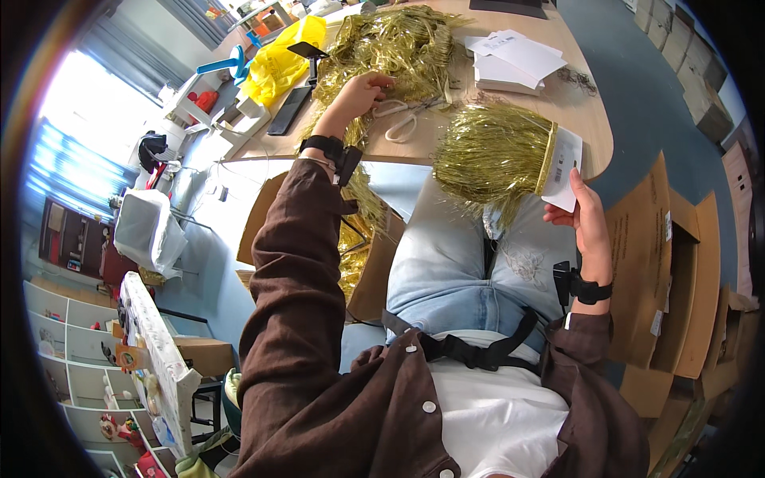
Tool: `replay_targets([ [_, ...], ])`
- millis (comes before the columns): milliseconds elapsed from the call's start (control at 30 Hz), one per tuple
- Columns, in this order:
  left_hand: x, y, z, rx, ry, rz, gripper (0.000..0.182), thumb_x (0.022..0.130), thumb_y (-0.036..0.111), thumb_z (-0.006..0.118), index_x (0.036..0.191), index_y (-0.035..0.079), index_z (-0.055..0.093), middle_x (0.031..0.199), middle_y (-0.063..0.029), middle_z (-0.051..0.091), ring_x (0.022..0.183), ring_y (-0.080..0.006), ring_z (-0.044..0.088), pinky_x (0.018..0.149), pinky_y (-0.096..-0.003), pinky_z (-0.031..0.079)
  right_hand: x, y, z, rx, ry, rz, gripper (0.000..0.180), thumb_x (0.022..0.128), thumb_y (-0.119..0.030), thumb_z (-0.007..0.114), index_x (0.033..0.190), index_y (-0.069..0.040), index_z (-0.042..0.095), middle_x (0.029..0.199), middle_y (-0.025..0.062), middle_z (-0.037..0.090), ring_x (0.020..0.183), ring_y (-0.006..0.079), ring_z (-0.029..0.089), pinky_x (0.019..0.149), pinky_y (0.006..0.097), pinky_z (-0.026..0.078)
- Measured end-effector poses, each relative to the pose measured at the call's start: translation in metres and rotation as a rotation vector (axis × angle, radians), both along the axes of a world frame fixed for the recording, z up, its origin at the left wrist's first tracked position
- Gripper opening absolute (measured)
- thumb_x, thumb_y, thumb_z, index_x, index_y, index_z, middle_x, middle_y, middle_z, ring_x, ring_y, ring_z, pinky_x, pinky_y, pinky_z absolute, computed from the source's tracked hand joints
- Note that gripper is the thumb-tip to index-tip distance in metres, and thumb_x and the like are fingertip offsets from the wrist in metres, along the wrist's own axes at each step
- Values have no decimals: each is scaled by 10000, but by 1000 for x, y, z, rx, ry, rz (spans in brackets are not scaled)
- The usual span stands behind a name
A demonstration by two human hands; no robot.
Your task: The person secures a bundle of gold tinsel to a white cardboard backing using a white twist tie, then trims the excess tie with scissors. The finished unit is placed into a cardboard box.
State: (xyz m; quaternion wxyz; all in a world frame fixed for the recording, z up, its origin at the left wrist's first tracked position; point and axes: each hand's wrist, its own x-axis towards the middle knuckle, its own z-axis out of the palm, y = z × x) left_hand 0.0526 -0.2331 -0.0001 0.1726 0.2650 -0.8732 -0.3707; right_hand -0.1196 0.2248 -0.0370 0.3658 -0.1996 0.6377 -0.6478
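Note:
My right hand (578,209) pinches the lower edge of a white card (563,170) that bears a printed label. A bunch of gold tinsel fringe (493,156) hangs off the card, spreading over the table edge and above my thighs. My left hand (363,92) is at a large heap of gold tinsel (391,45) on the table, its fingers curled. Whether those fingertips hold anything is too small to tell. Just beside that hand lie white-handled scissors (399,124), their blades pointing right.
A stack of white cards (514,60) is on the wooden table (588,122), with tangled threads (577,80) beside it. A phone (290,110) and yellow plastic bag (278,66) are at left. Cardboard boxes (639,269) stand right; one holding tinsel (376,263) sits below the table.

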Motion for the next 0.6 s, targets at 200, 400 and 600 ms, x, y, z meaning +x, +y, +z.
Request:
replay_targets([
  [200, 35, -18, -13, -95, 7, -52, 349, 884, -1, 651, 1228, 50, 678, 1145, -108, 730, 1067, -226, 694, 922, -341, 542, 2, -3, 0, -19, 20, -18, 562, 979, -588, 550, 992, -37, 658, 769, 98, 695, 607, 182, 696, 552, 269, 562],
  [400, 62, 3, 6, -333, 90, 35, 288, 909, 62, 662, 1196, 42, 676, 1133, -105, 723, 1018, -215, 697, 883, -339, 543, -1, -3, -1, -37, 16, -25, 531, 989, -553, 559, 990, -31, 656, 779, 105, 693, 607, 183, 694, 556, 272, 576],
  [600, 81, 61, 25, -496, -53, 112, 205, 892, 200, 714, 1023, 45, 735, 934, -97, 732, 805, -205, 673, 749, -347, 536, -2, -2, -2, -111, -27, -18, 463, 998, -496, 574, 978, -42, 663, 820, 91, 720, 629, 172, 709, 544, 254, 565],
])
